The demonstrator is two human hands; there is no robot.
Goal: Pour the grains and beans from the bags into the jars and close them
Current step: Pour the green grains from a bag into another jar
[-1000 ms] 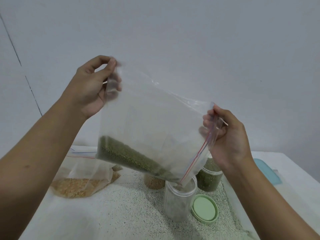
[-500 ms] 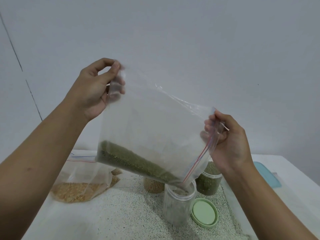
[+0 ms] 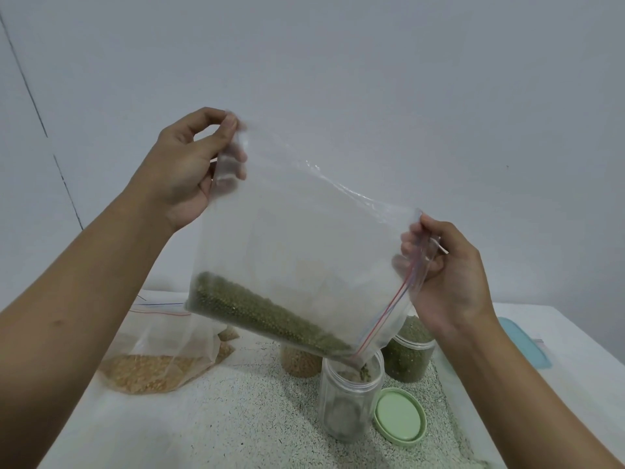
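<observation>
OK: zip bag (image 3: 304, 248) of green beans (image 3: 257, 313) tilted in mid-air, open corner over the clear jar (image 3: 351, 404) on the speckled desk (image 3: 236, 418). Pinched by left grip (image 3: 182, 170) at top corner, right grip (image 3: 449, 275) at zipper edge. Beside jar: green lid (image 3: 399, 416). Plain grey wall (image 3: 372, 79) behind.

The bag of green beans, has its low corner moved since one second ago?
No. The bag keeps its low corner over the mouth of the open jar, beside the green lid.

hands (image 3: 182, 170) (image 3: 451, 282) 2 | bags (image 3: 304, 248) (image 3: 159, 363) 2 | jars (image 3: 348, 404) (image 3: 409, 358) (image 3: 299, 365) 3 | green lid (image 3: 399, 414) 1 | teal slab (image 3: 524, 343) 1
</observation>
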